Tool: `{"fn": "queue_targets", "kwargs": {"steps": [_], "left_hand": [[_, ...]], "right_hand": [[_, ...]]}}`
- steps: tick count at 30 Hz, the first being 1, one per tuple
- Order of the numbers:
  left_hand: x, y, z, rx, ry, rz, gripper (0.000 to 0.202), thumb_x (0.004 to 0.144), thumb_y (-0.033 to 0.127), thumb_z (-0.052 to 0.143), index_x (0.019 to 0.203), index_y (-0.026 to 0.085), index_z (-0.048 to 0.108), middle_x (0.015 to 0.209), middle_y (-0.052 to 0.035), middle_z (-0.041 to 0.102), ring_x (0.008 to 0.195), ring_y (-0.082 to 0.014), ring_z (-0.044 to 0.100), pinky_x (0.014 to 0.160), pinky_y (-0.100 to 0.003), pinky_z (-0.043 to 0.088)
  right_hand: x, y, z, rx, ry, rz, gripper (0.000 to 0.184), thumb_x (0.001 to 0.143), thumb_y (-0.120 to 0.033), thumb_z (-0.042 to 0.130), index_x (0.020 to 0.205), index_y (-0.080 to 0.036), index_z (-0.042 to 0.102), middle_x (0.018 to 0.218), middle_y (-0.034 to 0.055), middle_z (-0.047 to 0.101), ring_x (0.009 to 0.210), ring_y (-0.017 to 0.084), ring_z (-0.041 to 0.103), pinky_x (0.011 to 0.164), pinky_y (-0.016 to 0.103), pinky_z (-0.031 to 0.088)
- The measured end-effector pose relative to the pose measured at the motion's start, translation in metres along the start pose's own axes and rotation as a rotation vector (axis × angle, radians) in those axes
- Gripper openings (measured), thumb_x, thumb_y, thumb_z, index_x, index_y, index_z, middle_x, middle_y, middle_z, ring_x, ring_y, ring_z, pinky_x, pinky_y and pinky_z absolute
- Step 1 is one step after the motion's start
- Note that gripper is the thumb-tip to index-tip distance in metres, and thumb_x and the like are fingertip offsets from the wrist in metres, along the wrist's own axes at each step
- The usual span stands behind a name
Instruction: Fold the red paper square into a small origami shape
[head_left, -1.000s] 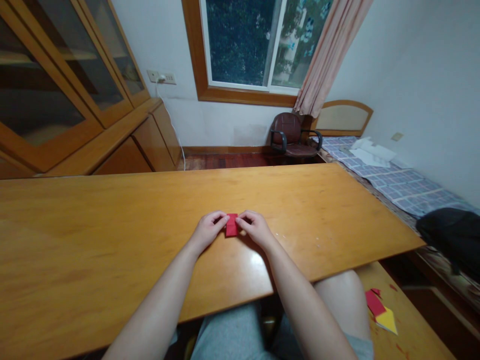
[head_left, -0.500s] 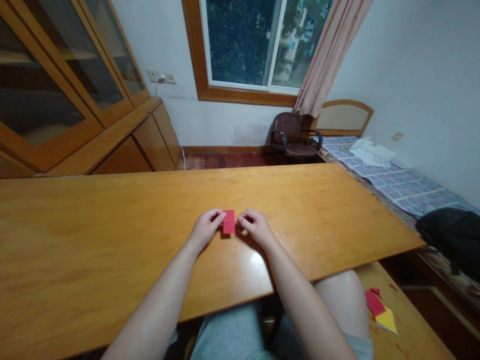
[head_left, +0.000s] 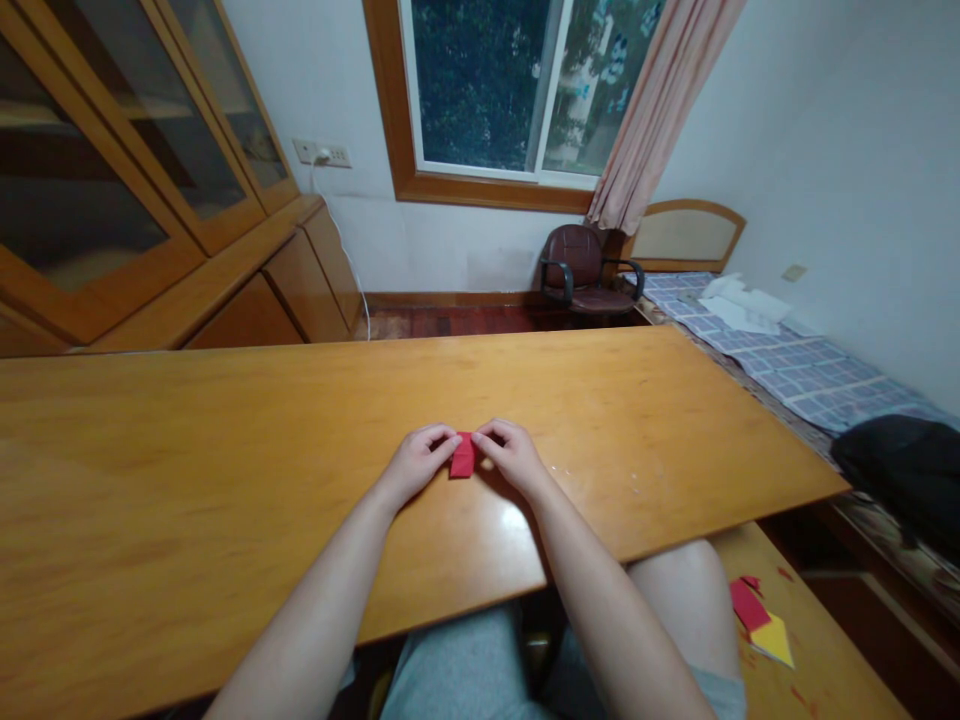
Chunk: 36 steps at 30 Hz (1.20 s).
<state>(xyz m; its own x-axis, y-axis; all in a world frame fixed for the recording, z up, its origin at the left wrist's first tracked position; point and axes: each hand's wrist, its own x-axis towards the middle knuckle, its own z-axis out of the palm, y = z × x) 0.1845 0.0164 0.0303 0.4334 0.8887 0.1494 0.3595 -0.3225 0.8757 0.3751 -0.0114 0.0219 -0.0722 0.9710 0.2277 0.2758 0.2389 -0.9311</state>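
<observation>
A small piece of folded red paper (head_left: 463, 462) with visible creases is between my two hands, just above or on the wooden table (head_left: 225, 480). My left hand (head_left: 420, 462) pinches its upper left edge between thumb and fingers. On the other side, my right hand (head_left: 508, 452) pinches the paper's upper right edge. The fingertips cover part of the paper's top corners, and its lower part shows below them.
At the lower right, a wooden bench (head_left: 825, 620) carries red paper (head_left: 748, 606) and yellow paper (head_left: 774, 640). Small clear scraps (head_left: 635, 483) lie on the table to the right. Beyond are a brown armchair (head_left: 577, 265), a bed (head_left: 810, 370) and a black bag (head_left: 904, 475).
The red paper has moved slightly right and toward me, and tilted. My right hand, apart from it before, now grips its right edge; my left hand has shifted slightly right.
</observation>
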Motion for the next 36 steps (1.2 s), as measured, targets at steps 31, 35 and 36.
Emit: {"fn": "queue_targets", "kwargs": {"steps": [31, 35, 36], "left_hand": [[0.002, -0.013, 0.001, -0.136, 0.071, -0.061, 0.023, 0.084, 0.038, 0.06, 0.08, 0.017, 0.067, 0.079, -0.0029, 0.069, 0.076, -0.0175, 0.062, 0.073, -0.027, 0.048], [0.001, -0.012, 0.001, -0.139, 0.111, -0.043, 0.022, 0.081, 0.038, 0.063, 0.086, 0.017, 0.067, 0.084, -0.0036, 0.069, 0.081, -0.0185, 0.063, 0.076, -0.028, 0.049], [0.001, -0.012, 0.002, -0.136, 0.111, -0.047, 0.022, 0.08, 0.038, 0.064, 0.087, 0.017, 0.067, 0.084, -0.0036, 0.069, 0.08, -0.0185, 0.062, 0.075, -0.028, 0.049]], "right_hand": [[0.001, 0.004, -0.001, -0.013, 0.041, -0.016, 0.015, 0.09, -0.03, 0.057, 0.081, -0.019, 0.063, 0.077, 0.001, 0.064, 0.074, 0.015, 0.059, 0.07, 0.025, 0.045], [0.0, 0.002, 0.0, -0.099, -0.042, -0.044, 0.012, 0.088, -0.024, 0.058, 0.078, -0.019, 0.063, 0.076, 0.0001, 0.063, 0.074, 0.014, 0.058, 0.071, 0.025, 0.044], [0.0, 0.001, 0.0, -0.127, -0.069, -0.057, 0.011, 0.087, -0.022, 0.058, 0.077, -0.019, 0.063, 0.076, 0.0001, 0.063, 0.074, 0.014, 0.058, 0.072, 0.025, 0.043]]}}
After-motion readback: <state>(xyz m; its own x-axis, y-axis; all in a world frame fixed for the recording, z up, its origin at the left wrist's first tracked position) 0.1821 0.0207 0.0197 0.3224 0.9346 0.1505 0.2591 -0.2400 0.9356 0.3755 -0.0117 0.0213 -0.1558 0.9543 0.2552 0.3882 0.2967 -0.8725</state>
